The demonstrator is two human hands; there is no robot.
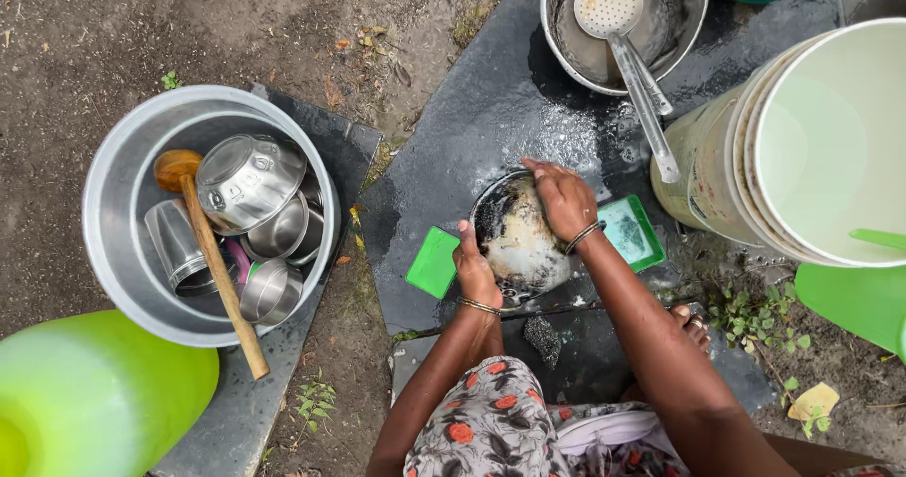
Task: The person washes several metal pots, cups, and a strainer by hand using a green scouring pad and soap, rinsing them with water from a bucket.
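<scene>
Two hands work one soapy steel plate (517,241) on a wet stone slab (491,90): left hand (475,267) grips its rim, right hand (562,199) presses flat on it. Two green lids (433,262) flank it.

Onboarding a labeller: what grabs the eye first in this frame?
At centre, both hands work a soapy round pan on a wet dark slab: left hand steadies its rim, right hand presses on it. At left, a big steel basin holds cups, bowls and a wooden ladle.

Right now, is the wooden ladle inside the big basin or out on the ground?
In: the wooden ladle lies among steel cups, handle overhanging the big basin rim.
</scene>
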